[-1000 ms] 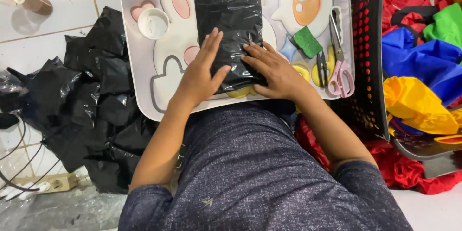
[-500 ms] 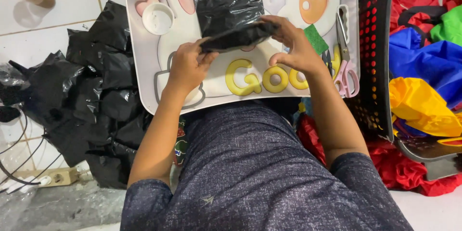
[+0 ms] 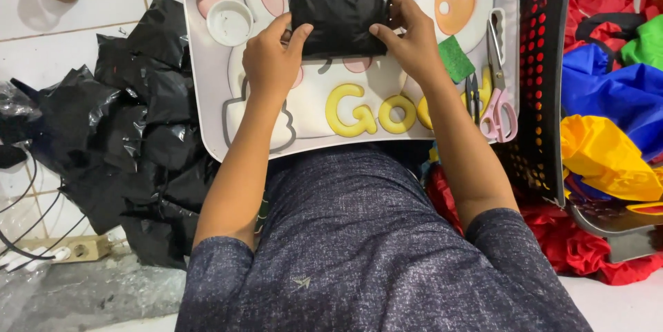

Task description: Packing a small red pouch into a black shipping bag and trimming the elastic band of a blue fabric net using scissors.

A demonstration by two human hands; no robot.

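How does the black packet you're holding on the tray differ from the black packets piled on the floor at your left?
The held packet lies flat and alone on the lap tray, pinned between left hand and right hand; the floor pile is heaped, overlapping, untouched. Both are wrapped in glossy black plastic.

Two hands are in view, the left hand (image 3: 271,62) and the right hand (image 3: 413,43); one folded black plastic packet (image 3: 340,8) lies between them; one white lap tray (image 3: 207,114) carries it; one small white round cup (image 3: 229,22) stands on the tray; one green sponge (image 3: 456,59); one pair of pink-handled scissors (image 3: 497,90); one pair of small dark snips (image 3: 472,91); one black perforated basket (image 3: 542,76); one heap of black plastic bags (image 3: 124,138), too tangled to count; one power strip (image 3: 72,249).
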